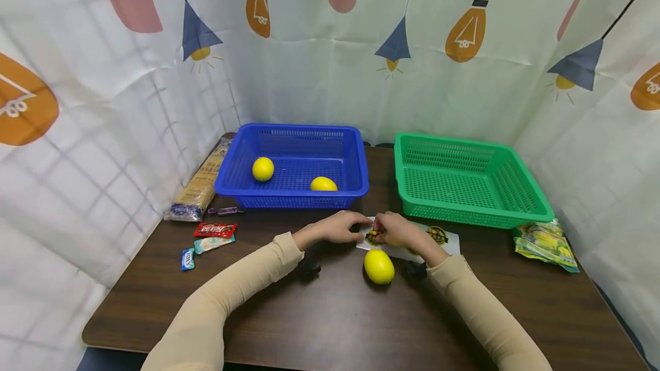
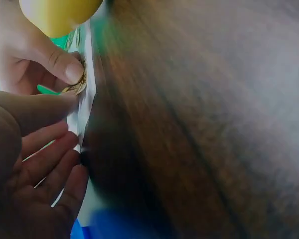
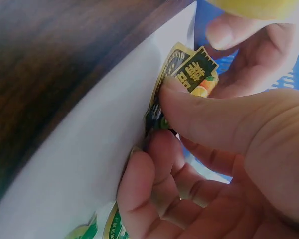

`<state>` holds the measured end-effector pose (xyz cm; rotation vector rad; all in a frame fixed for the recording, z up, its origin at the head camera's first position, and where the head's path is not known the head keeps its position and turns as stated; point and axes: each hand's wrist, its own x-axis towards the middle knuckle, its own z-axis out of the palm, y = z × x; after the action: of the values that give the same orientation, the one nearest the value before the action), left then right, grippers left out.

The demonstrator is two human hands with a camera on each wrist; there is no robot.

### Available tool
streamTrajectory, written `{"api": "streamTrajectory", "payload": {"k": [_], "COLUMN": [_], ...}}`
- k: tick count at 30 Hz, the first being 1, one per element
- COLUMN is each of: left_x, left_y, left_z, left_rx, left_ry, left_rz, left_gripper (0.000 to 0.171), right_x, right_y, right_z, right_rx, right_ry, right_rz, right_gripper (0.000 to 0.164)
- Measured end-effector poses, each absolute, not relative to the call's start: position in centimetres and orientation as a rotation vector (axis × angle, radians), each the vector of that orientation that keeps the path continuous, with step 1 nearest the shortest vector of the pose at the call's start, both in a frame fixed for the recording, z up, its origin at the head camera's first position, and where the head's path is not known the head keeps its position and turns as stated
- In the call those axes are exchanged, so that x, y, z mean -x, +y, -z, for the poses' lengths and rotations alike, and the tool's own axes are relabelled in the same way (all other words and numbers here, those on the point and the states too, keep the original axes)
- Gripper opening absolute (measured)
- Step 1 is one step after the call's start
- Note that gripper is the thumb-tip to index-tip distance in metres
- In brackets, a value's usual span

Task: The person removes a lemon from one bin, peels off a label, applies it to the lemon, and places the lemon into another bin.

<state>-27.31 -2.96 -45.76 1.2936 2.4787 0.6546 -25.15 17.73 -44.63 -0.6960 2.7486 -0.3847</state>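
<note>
One bare left hand (image 1: 340, 228) and one bare right hand (image 1: 398, 229) meet at a long white sheet of labels (image 1: 450, 243) on the dark brown wood-grained worktop (image 1: 309, 325); its long axis runs mainly left to right. The right hand, reaching across the sheet, pinches a black-and-gold label with an orange citrus picture (image 3: 189, 74) between thumb and fingers. The left hand, at the sheet's left end, has its fingers loosely extended; whether it also steadies the sheet cannot be told. A smooth, yellow, lemon-shaped fruit (image 1: 378, 267) lies just on the near side of the sheet, its long axis slightly slanted, nearer the right hand. Beyond the sheet stand a blue perforated plastic basket (image 1: 289, 200), to the left, and a green perforated plastic basket (image 1: 464, 213), to the right. Lettering: the pinched label bears gold Chinese characters, indistinct at this angle; a green-and-gold label (image 3: 112, 224) shows "FRES", the remainder unreadable.
</note>
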Motion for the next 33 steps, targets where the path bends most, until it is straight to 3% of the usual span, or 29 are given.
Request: {"api": "streamTrajectory", "payload": {"k": [9, 17, 22, 29, 33], "left_x": [27.2, 27.9, 28.2, 25.6, 23.2], "left_y": [-2.0, -1.9, -2.4, -3.5, -3.7], "left_z": [45.2, 44.9, 44.6, 43.6, 43.2], "left_rx": [-1.385, -1.342, -1.301, -1.258, -1.076], "left_ry": [2.487, 2.445, 2.429, 2.453, 2.358], "left_rz": [-0.440, -0.447, -0.554, -0.832, -0.919], "left_gripper": [0.039, 0.037, 0.038, 0.033, 0.037], "right_x": [24.9, 23.6, 21.6, 19.3, 18.9], "right_y": [18.7, 20.5, 21.9, 21.9, 21.3], "right_z": [44.4, 42.1, 39.5, 39.7, 40.9], "right_rx": [0.732, 0.737, 0.705, 0.685, 0.683], "right_ry": [2.684, 2.785, 2.667, 2.413, 2.386], "right_rz": [0.579, 0.727, 0.961, 1.114, 1.133], "right_gripper": [0.022, 0.004, 0.009, 0.018, 0.018]}}
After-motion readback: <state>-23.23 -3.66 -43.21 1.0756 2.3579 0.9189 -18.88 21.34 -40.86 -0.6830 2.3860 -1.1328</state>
